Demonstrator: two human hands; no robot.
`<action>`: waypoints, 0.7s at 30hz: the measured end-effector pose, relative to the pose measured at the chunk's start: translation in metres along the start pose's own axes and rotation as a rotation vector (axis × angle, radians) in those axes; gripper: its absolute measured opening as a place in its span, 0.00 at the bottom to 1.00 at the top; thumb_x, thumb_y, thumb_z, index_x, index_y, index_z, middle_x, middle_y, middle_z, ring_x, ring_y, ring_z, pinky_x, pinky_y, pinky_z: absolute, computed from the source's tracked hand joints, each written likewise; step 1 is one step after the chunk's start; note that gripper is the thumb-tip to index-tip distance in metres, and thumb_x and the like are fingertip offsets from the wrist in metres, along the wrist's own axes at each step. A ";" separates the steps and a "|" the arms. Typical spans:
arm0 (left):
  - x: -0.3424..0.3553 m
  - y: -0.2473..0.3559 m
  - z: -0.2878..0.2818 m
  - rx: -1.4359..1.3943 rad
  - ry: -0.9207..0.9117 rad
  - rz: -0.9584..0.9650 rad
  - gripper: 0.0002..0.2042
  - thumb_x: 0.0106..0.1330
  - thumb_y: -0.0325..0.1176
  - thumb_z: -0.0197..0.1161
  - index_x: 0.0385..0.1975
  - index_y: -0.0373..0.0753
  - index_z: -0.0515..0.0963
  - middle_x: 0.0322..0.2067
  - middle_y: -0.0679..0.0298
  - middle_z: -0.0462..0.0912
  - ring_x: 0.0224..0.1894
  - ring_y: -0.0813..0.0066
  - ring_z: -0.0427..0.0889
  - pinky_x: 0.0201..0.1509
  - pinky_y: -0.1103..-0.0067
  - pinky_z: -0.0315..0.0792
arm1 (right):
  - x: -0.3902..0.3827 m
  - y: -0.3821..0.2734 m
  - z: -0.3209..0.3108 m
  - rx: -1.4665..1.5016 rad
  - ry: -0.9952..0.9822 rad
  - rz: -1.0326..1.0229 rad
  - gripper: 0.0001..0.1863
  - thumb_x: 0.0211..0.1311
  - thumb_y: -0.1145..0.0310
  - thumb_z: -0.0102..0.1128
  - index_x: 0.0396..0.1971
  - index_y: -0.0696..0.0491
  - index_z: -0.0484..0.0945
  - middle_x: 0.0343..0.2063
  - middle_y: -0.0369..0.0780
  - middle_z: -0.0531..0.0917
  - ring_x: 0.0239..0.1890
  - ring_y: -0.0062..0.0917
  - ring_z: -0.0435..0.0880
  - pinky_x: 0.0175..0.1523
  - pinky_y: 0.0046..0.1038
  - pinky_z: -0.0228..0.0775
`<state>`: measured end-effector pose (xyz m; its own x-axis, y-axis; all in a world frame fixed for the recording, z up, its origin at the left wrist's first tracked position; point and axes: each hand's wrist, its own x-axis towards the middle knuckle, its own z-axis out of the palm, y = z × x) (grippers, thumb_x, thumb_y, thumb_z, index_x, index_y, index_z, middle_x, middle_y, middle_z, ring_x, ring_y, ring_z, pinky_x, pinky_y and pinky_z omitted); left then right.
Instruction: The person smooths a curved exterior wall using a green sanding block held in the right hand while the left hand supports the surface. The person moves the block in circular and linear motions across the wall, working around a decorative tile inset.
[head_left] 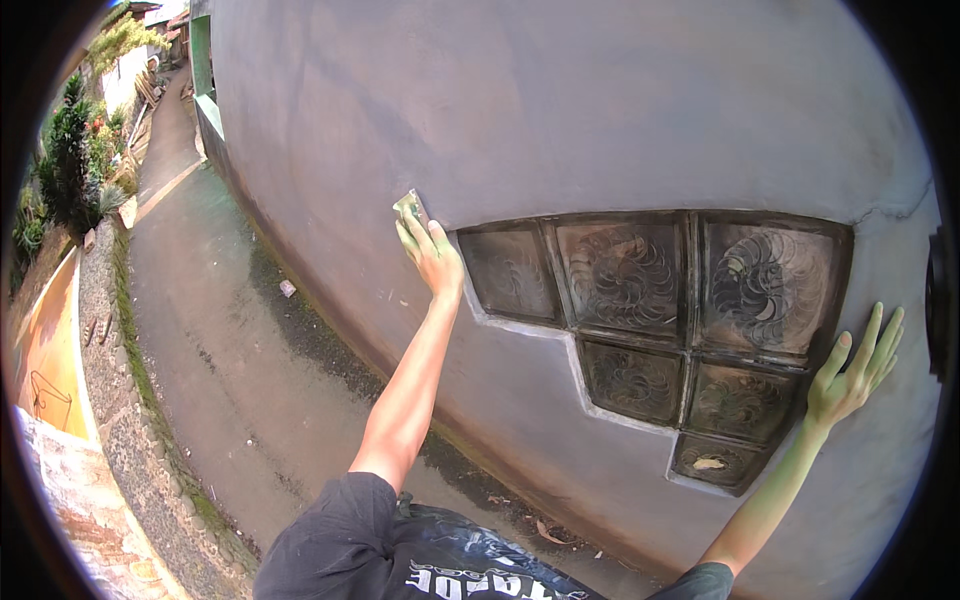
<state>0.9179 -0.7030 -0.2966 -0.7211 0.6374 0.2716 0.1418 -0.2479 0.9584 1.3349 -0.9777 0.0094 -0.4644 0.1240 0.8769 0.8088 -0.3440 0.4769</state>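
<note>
My left hand (pixel 434 264) is raised against a smooth grey wall (pixel 330 150). Its fingers press a small, flat, pale piece of what looks like folded sandpaper (pixel 408 203) to the surface, just left of a set of patterned glass blocks (pixel 622 275). These dark, swirl-patterned blocks sit in the wall in a stepped shape, with pale edging along the lower left side. To the right of the blocks, my right hand (pixel 848 385) rests on the wall with its fingers stretched out, holding nothing.
A paved path (pixel 230 330) runs along the wall's foot at left, bordered by a mossy stone edge (pixel 140 380). Plants (pixel 70 165) grow beyond it. A green-framed opening (pixel 203 75) is at the wall's far end. A crack (pixel 890 212) shows at upper right; a dark object (pixel 938 300) is at the right rim.
</note>
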 end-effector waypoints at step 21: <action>0.012 0.030 0.016 -0.047 0.090 0.249 0.30 0.83 0.40 0.48 0.81 0.39 0.54 0.79 0.36 0.45 0.80 0.32 0.48 0.79 0.48 0.52 | 0.005 -0.048 0.010 -0.190 -0.028 0.139 0.37 0.81 0.39 0.41 0.81 0.43 0.60 0.81 0.45 0.56 0.81 0.50 0.56 0.80 0.58 0.49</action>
<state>0.9244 -0.6906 -0.2633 -0.7254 0.4856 0.4879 0.2923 -0.4244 0.8570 1.2974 -0.9508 -0.0085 -0.3405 0.0882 0.9361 0.7806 -0.5284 0.3338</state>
